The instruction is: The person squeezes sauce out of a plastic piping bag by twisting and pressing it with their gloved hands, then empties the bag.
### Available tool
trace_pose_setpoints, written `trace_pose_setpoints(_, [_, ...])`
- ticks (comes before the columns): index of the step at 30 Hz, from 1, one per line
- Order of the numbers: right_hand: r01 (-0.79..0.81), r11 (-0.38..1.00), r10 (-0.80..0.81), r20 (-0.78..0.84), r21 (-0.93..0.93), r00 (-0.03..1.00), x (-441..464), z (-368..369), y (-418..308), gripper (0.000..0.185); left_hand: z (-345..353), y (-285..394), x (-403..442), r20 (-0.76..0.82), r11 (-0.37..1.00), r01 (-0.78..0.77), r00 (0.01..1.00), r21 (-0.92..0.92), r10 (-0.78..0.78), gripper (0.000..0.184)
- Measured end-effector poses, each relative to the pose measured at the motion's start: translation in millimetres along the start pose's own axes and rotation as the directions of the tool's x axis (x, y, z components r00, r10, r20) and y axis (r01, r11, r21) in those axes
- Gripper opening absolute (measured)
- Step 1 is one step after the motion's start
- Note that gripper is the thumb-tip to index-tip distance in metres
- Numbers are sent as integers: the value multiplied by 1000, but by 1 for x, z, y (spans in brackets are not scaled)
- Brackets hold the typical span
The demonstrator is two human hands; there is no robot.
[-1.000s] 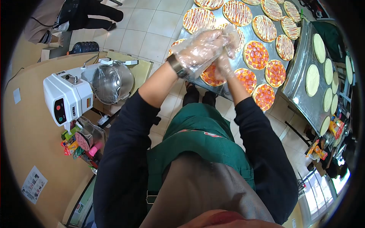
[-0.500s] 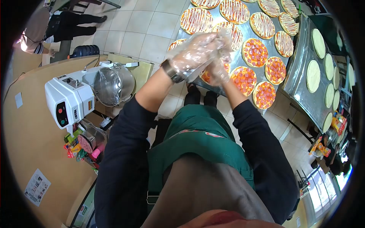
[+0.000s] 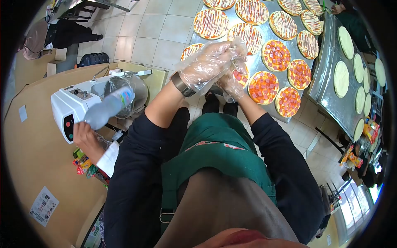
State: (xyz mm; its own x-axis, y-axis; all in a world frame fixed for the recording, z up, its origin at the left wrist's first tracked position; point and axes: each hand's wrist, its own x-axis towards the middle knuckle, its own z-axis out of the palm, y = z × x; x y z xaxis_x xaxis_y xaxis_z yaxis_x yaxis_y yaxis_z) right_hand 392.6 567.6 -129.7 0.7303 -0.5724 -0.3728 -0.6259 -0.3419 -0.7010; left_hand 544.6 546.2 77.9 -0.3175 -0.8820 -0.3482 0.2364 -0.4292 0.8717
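Observation:
My left hand (image 3: 209, 64) and my right hand (image 3: 232, 82) wear loose clear plastic gloves and meet in front of me, over the near edge of the metal table. Fingers of both are bent and pressed together; anything between them is hidden. Just beyond and beneath lies a pizza (image 3: 240, 77) with red sauce and diced topping, partly covered by my hands. Beside it are another diced-topped pizza (image 3: 263, 87) and a pizza with white and brown drizzled lines (image 3: 245, 38). A dark-banded watch (image 3: 182, 84) sits on my left wrist.
Several more pizzas lie on the metal table (image 3: 255, 62). Plain dough rounds (image 3: 341, 79) rest on a second metal table (image 3: 320, 89) at right. Left, a co-worker's hand (image 3: 87, 138) holds a clear bottle (image 3: 108, 108) by a white mixer (image 3: 72, 103). Another person (image 3: 68, 35) is at upper left.
A co-worker's hand with a clear bottle has come into view at the left, in front of the mixer. My hands remain together, shifted slightly down and left.

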Motion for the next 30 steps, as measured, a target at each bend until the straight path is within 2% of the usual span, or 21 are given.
trace_pose_setpoints(1, [32, 927, 42, -187, 374, 981, 9, 24, 22, 41, 2, 0, 2, 1, 1000, 3, 1000, 3, -3, 21])
trace_pose_setpoints(2, [102, 841, 78, -306, 532, 949, 10, 15, 22, 45, 5, -1, 7, 6, 997, -53, 999, 50, 53, 21])
trace_pose_setpoints(4, [143, 564, 238, -326, 814, 915, 11, -28, 15, 53, 9, -1, 18, 26, 977, -165, 986, 137, 163, 21])
trace_pose_setpoints(5, [150, 434, 295, -297, 888, 908, 8, -50, 2, 58, 9, 9, 24, 37, 869, -170, 984, 465, 173, 21])
trace_pose_setpoints(6, [126, 444, 300, -280, 887, 912, 7, -49, 4, 56, 14, 12, 25, 37, 870, -172, 984, 462, 175, 21])
trace_pose_setpoints(8, [83, 464, 309, -249, 882, 918, 5, -48, 12, 53, 26, 15, 26, 39, 927, -236, 971, 290, 235, 21])
trace_pose_setpoints(9, [60, 472, 316, -232, 879, 920, 3, -45, 16, 52, 23, 12, 28, 102, 934, -265, 963, 238, 248, 21])
trace_pose_setpoints(10, [42, 578, 293, -255, 815, 922, -2, -31, 17, 47, 21, 10, 24, 104, 935, -265, 964, 236, 247, 21])
trace_pose_setpoints(13, [19, 830, 198, -327, 557, 924, -9, 9, 20, 35, 17, 13, 5, 53, 999, -41, 998, -26, 42, 20])
trace_pose_setpoints(16, [152, 674, 173, -354, 723, 919, 15, 2, 61, 35, 15, 8, 12, 60, 996, -69, 996, 49, 66, 21])
trace_pose_setpoints(17, [153, 624, 206, -351, 766, 914, 15, -19, 60, 36, 12, -3, 22, 66, 982, -157, 986, 108, 150, 22])
trace_pose_setpoints(18, [120, 569, 259, -316, 813, 913, 1, -51, 37, 37, 15, -1, 25, 68, 982, -156, 986, 106, 150, 22])
trace_pose_setpoints(20, [41, 536, 310, -242, 843, 919, -21, -103, -16, 40, 23, 12, 29, 70, 896, -232, 972, 379, 222, 22])
trace_pose_setpoints(21, [192, 389, 295, -319, 901, 900, -21, -101, -31, 40, 27, 16, 28, 44, 903, -194, 980, 384, 193, 21])
trace_pose_setpoints(22, [170, 495, 248, -326, 852, 912, -19, -85, -16, 41, 28, 16, 26, 45, 903, -197, 980, 383, 195, 21])
trace_pose_setpoints(24, [117, 826, 90, -334, 551, 938, -5, -21, 32, 44, 27, 14, 18, 125, 984, -139, 984, 112, 125, 21])
trace_pose_setpoints(25, [75, 974, -22, -238, 215, 971, -3, 9, 44, 46, 25, 7, 14, 105, 986, -157, 983, 58, 150, 21])
trace_pose_setpoints(26, [95, 978, -108, -56, -188, 993, -1, 31, 52, 48, 23, -1, 14, 105, 986, -156, 983, 61, 149, 21])
trace_pose_setpoints(27, [132, 930, -132, 24, -342, 991, 3, 42, 62, 50, 21, -9, 14, 75, 989, -128, 990, 75, 123, 21])
trace_pose_setpoints(29, [75, 992, -109, -402, -101, 909, 2, 27, 74, 46, 20, -10, 18, 48, 991, -98, 994, 89, 94, 22])
trace_pose_setpoints(30, [172, 963, -50, -487, 209, 872, -5, -1, 57, 46, 23, -4, 24, 71, 977, -142, 989, 161, 132, 22])
